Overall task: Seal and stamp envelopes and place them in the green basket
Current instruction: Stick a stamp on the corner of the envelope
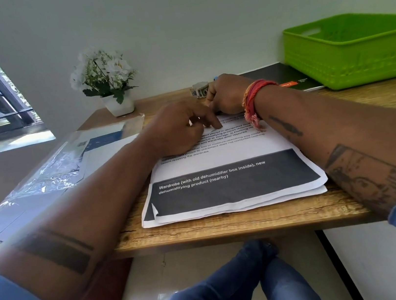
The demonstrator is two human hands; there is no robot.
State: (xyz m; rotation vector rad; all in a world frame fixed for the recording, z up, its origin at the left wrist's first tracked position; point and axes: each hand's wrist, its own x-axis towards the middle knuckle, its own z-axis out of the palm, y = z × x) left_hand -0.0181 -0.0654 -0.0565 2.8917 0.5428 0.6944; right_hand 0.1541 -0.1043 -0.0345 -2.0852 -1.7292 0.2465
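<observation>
Papers (233,188) overhang the bench (229,227) edge at 6 o'clock; left hand (178,127) presses them with curled fingers, right hand (227,94) fisted behind, grip unclear. Basket (351,49) at 2 o'clock, contents hidden. Envelopes (49,177) at 9 o'clock.

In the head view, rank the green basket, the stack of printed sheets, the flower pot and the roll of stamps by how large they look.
1. Stack of printed sheets, though it lies nearest the camera.
2. Green basket, partly cut off at the right edge.
3. Flower pot.
4. Roll of stamps.
</observation>
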